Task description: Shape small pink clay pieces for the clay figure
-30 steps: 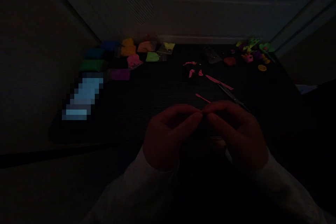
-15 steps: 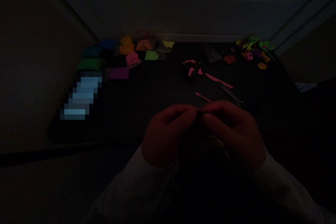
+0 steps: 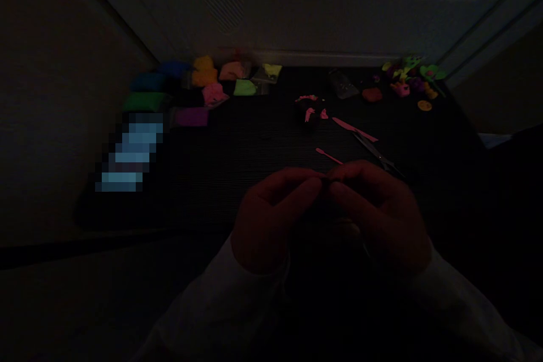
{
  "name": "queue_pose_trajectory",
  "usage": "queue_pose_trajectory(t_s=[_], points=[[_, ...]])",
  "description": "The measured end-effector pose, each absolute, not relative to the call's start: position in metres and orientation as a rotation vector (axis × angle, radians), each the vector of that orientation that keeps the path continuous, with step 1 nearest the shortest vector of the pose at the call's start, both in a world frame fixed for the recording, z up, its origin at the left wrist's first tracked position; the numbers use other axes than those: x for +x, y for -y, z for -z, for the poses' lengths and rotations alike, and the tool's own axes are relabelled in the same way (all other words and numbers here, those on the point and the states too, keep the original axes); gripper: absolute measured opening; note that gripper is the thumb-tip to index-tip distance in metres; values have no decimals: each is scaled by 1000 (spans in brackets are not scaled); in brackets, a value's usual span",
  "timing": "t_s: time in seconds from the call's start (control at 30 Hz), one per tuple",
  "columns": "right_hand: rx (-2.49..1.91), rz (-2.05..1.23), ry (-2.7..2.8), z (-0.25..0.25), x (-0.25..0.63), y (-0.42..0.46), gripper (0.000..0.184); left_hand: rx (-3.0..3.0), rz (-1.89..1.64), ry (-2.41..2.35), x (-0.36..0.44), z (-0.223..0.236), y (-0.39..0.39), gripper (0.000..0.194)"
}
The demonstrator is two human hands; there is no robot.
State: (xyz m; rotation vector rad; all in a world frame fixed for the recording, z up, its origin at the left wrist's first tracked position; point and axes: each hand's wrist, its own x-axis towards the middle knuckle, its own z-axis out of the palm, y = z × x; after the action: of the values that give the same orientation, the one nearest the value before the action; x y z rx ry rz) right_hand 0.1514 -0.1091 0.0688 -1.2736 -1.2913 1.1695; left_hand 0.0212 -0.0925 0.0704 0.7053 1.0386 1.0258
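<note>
Thumb and fingers of my left hand [image 3: 275,215] are pinched together near the table's front edge. My right hand [image 3: 377,209] is pinched the same way, its fingertips almost meeting those of the left. Between them is a small dark bit [image 3: 326,180], too dim to name. Just beyond the fingertips lies a thin pink modelling tool [image 3: 328,155]. Past it are a pink plastic knife [image 3: 354,129] and a pair of scissors [image 3: 377,154]. Farther back sits a dark lump with pink pieces on it [image 3: 311,110].
Packets of coloured clay, among them a purple one [image 3: 192,117] and a green one [image 3: 145,102], line the table's back left. A lit, blurred screen [image 3: 133,153] lies at the left. Small colourful figures [image 3: 401,87] and a red lump [image 3: 372,94] are at the back right.
My left hand has shifted slightly to the right, closer to the right fingertips. Both hands keep their pinch, and the things on the table stay where they were.
</note>
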Motion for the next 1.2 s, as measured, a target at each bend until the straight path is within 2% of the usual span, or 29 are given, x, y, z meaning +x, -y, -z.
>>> queue_pose_trajectory(t_s=[1.2], points=[[-1266,-1218,1274,-69,151,110,1,640,-995,-1132,22,-73,93,6]])
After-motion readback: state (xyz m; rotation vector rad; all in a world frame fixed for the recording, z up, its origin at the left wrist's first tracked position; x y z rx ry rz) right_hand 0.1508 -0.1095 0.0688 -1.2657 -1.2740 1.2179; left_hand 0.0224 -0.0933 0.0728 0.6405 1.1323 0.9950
